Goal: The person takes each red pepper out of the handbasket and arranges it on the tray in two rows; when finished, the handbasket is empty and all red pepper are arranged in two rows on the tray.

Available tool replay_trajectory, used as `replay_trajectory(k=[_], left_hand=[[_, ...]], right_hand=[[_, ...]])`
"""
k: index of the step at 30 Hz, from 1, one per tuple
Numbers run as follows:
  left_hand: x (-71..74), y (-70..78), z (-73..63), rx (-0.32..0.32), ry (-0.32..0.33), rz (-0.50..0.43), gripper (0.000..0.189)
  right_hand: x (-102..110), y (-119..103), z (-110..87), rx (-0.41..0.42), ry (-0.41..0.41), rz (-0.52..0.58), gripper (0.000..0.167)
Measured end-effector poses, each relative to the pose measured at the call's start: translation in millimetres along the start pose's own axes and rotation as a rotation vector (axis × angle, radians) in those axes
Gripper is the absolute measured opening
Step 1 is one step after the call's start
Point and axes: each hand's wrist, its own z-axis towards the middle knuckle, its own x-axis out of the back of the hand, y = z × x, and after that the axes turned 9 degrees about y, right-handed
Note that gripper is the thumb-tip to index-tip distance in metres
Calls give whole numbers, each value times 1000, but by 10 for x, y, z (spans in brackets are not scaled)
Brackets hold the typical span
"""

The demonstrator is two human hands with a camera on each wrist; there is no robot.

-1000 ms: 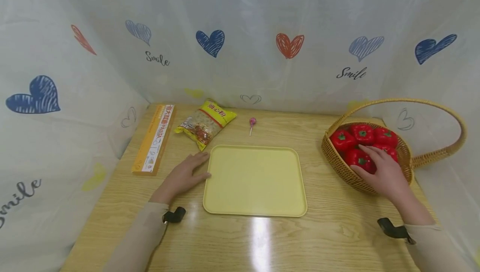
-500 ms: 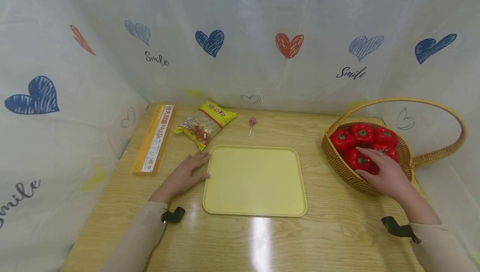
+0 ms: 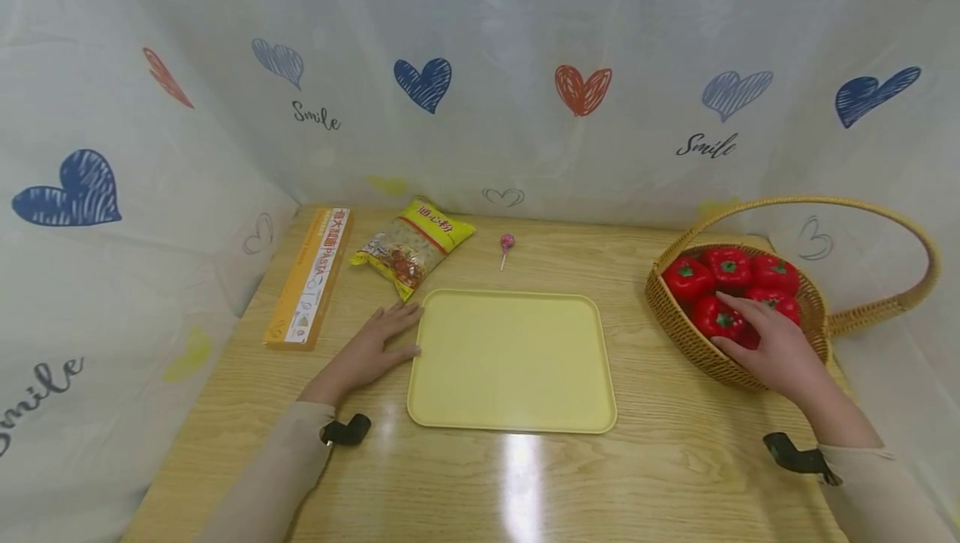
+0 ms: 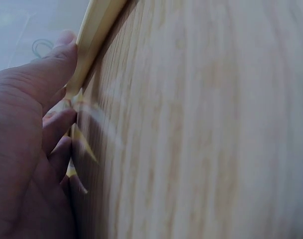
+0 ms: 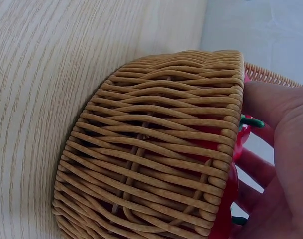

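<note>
My left hand (image 3: 369,351) lies with fingers extended at the left rim of a yellow tray (image 3: 513,361). In the left wrist view, its thumb (image 4: 59,62) is right at the tray's edge, low over the wood. At the right, my right hand (image 3: 776,351) reaches over a wicker basket (image 3: 678,343) of several red bell peppers (image 3: 726,268). Thumb and fingers are bent around the front bell pepper (image 3: 708,316), which still sits among the others. In the right wrist view, the thumb (image 5: 268,102) is at the basket rim, while the fingertips are partly hidden behind the peppers.
Behind the tray lie a yellow bag of dry pasta (image 3: 414,247) and a pink lollipop (image 3: 507,241). An orange pasta box (image 3: 309,278) is at the left. The basket's tall handle (image 3: 892,214) arches up, near the white curtain (image 3: 510,10).
My right hand has shifted slightly right, its thumb drawing in toward the front bell pepper. The left hand has stayed by the tray. The whole view has shifted a little.
</note>
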Motion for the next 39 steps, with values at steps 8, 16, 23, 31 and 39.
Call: replay_trajectory(k=[8, 16, 23, 31, 39], left_hand=[[-10, -3, -2, -16, 12, -5, 68], [-7, 12, 1, -26, 13, -7, 67], [3, 21, 3, -25, 13, -14, 67], [0, 6, 3, -22, 10, -11, 67], [0, 3, -4, -19, 10, -10, 67]], right_hand=[[-19, -5, -9, -24, 1, -18, 68], [-17, -20, 4, -72, 14, -12, 71], [19, -60, 5, -111, 18, -10, 73], [68, -123, -3, -103, 69, 9, 73], [111, -188, 10, -88, 135, 34, 75]])
